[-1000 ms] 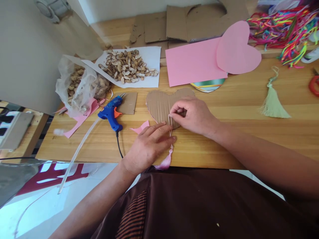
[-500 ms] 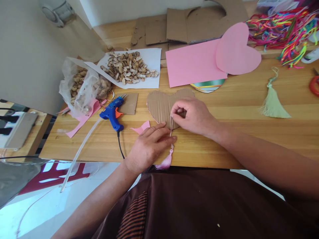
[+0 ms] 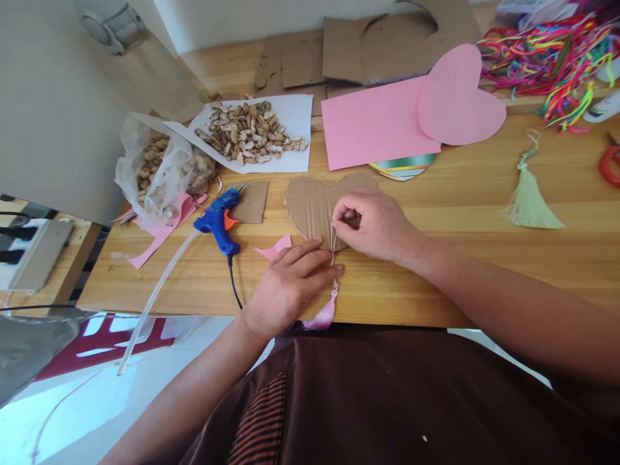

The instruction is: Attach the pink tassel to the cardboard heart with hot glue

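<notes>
A brown corrugated cardboard heart [image 3: 310, 203] lies flat on the wooden table, its lower part partly covered by both hands. Between finger and thumb, my right hand [image 3: 372, 223] pinches the thin loop of a pink tassel [image 3: 322, 313] and holds the cord taut over the heart's lower tip. The tassel's fringe hangs toward me at the table's front edge. My left hand [image 3: 295, 278] lies with fingers stretched out and a little apart across the heart's bottom edge, beside the cord. Whether its fingertips press on the cord is hidden.
Left of the hands lie a blue glue gun [image 3: 217, 219], a pink paper scrap [image 3: 275, 248] and a bag of peanuts [image 3: 155, 165]. Peanut shells cover white paper [image 3: 300, 110] behind. Pink card [image 3: 378, 123], a pink paper heart [image 3: 460, 103], a pale green tassel [image 3: 533, 200] and red-handled scissors [image 3: 611, 166] lie rightward.
</notes>
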Demonstrator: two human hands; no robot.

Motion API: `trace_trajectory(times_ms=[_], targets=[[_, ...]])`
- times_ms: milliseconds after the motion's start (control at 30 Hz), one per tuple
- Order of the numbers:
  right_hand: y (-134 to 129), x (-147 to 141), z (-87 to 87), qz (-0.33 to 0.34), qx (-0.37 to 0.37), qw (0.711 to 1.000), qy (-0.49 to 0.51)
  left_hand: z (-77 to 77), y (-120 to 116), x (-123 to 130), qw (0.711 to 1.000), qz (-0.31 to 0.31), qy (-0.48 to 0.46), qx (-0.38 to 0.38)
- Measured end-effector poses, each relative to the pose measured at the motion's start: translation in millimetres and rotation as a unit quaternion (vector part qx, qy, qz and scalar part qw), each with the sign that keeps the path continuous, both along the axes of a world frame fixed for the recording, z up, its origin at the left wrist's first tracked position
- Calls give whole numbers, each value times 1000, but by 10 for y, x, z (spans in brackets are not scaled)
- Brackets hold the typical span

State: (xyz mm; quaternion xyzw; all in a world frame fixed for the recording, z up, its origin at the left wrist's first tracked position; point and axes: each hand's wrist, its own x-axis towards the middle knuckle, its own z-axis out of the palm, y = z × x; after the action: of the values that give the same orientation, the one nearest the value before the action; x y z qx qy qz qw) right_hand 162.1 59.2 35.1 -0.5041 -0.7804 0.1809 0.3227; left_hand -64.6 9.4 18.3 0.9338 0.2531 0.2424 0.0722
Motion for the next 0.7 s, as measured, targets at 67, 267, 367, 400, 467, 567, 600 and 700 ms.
trace_trajectory(times_ms=[67,267,367,400,467,567,600,700], targets=[[-3,-4,-2,-2,3,1000,-1,2,3,-5,1000,-1,6,4],[-4,-4,-16,3,18,1000,1,-13,3,-5,1000,-1,7,15],[1,-4,-24,1,19,1000,-1,-21,-1,2,1000,-1,4,21],[2,-5,-27,0,20,1000,-3,-19,-3,3,1000,-1,8,23],[5,-7,-31,-2,21,1000,-6,-6,-7,5,999,-2,23,27],[5,-8,-33,-4,20,1000,-10,18,-7,1,999,-5,40,33],[4,-8,-33,-5,18,1000,-10,23,-5,-2,999,-7,40,33],[7,-5,-32,-6,15,1000,-10,27,5,-9,999,-14,33,28]])
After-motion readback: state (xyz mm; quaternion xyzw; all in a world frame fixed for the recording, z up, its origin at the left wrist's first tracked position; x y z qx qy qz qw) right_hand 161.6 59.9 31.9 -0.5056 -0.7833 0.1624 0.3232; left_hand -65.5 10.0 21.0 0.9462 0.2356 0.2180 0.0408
